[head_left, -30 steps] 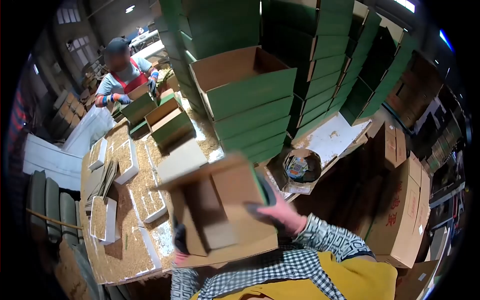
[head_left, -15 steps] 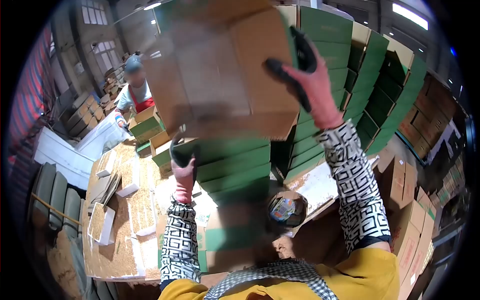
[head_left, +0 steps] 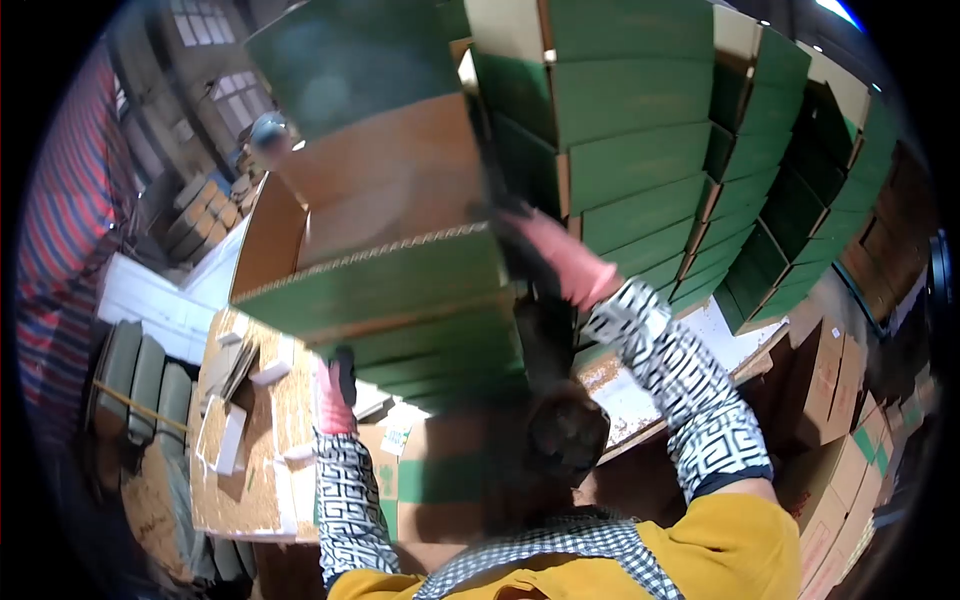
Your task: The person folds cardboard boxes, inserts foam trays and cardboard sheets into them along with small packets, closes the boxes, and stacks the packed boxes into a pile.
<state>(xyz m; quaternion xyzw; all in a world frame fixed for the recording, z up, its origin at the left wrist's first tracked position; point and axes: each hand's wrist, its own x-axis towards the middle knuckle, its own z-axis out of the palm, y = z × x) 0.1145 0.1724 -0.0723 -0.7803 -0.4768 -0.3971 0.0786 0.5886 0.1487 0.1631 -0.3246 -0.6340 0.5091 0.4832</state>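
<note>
You are reaching both arms forward to a large open cardboard box, green outside and brown inside (head_left: 370,285), which is sitting in front of you at the top of a stack of green cardboard boxes (head_left: 440,355). Your right hand in a pink-and-black glove (head_left: 562,252) is reaching to the box's right side, its dark fingers stretching forward; they are blurring into the dark edge, so you cannot tell how far they are opening or whether they are gripping. Your left hand in a pink-and-black glove (head_left: 335,392) is pointing its fingers upward at the near left side of the stack, below the open box; whether they are gripping anything, you cannot tell. More tall stacks of green boxes (head_left: 635,150) are standing to the right, near a white tabletop with brown bits (head_left: 725,345). A dark round container (head_left: 568,430) is sitting near that tabletop, and a brown cardboard box with a green band (head_left: 440,490) is lying below the stack. A person in a blue cap (head_left: 269,132) is showing partly behind the open box, to the left
</note>
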